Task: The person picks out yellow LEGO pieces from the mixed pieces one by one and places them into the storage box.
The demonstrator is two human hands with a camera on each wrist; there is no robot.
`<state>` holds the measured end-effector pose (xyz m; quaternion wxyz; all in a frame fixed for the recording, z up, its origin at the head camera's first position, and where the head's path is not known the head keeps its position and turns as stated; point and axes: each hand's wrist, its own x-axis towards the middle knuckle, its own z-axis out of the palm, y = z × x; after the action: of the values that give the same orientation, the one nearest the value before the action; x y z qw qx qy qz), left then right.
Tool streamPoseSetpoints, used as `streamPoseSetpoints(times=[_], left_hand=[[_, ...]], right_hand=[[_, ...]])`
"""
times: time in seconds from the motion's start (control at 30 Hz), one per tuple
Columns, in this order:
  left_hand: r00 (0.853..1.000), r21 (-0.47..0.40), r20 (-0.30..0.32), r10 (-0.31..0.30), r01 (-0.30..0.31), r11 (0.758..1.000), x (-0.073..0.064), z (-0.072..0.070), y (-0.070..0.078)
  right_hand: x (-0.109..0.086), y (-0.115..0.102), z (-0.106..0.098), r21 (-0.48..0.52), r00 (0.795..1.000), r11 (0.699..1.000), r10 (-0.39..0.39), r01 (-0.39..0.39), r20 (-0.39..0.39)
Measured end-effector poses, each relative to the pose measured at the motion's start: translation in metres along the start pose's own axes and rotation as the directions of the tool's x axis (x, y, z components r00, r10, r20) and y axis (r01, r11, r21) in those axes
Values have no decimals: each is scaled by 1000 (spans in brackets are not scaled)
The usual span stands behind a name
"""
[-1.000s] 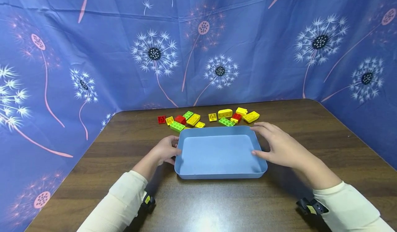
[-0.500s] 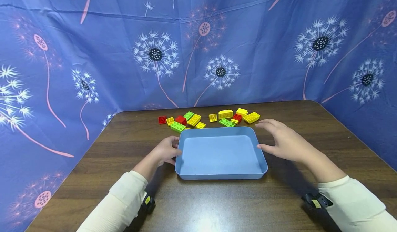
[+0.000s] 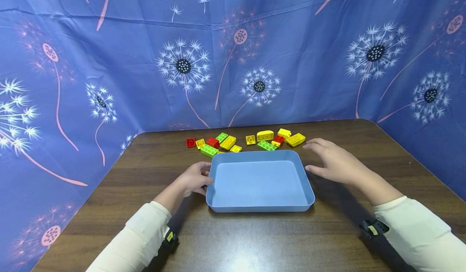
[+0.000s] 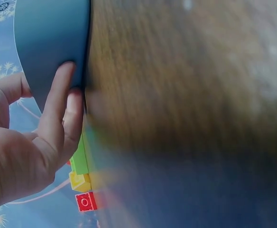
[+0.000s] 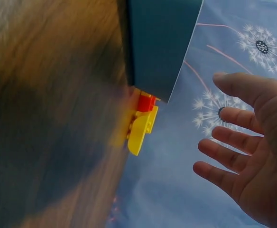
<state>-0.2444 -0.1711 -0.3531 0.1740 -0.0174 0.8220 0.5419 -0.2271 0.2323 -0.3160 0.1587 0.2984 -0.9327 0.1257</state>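
Observation:
A shallow light-blue tray (image 3: 260, 183) lies flat on the wooden table. My left hand (image 3: 194, 179) holds its left side, the thumb at the rim. In the left wrist view, fingertips of that hand (image 4: 39, 128) press the tray's outer wall (image 4: 53, 33). My right hand (image 3: 335, 161) hovers just off the tray's right side, holding nothing. The right wrist view shows the right hand (image 5: 257, 137) with fingers spread and relaxed, apart from the tray wall (image 5: 162, 42). The tray has nothing in it.
Behind the tray lie several toy building bricks: a red one (image 3: 191, 142), a green one (image 3: 209, 150), a yellow one (image 3: 295, 139) and others. One is partly hidden by the tray's back rim. A blue dandelion-print cloth (image 3: 233, 62) hangs behind the table (image 3: 145, 163).
My right hand has let go of the tray's right rim and moved a little away to the right. The left hand keeps its hold, and the tray has stayed in place.

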Motion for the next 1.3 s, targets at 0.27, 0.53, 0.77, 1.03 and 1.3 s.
streamPoseSetpoints(times=[0.27, 0.53, 0.77, 1.03, 1.3], left_hand=[[999, -37, 28, 19, -18, 999, 1, -2, -4], [1000, -56, 19, 6, -5, 998, 2, -6, -7], [999, -53, 34, 17, -15, 998, -1, -6, -8], [999, -50, 30, 15, -13, 999, 1, -6, -9], [999, -60, 39, 22, -20, 998, 4, -5, -7]], right_hand=[[10, 15, -3, -38, 999, 999, -40, 39, -18], [23, 32, 0, -29, 1000, 999, -24, 23, -10], [32, 50, 10, -3, 999, 1000, -31, 31, -20], [50, 66, 27, 4, 999, 999, -33, 33, -7], [66, 82, 34, 14, 1000, 1000, 15, -15, -20]])
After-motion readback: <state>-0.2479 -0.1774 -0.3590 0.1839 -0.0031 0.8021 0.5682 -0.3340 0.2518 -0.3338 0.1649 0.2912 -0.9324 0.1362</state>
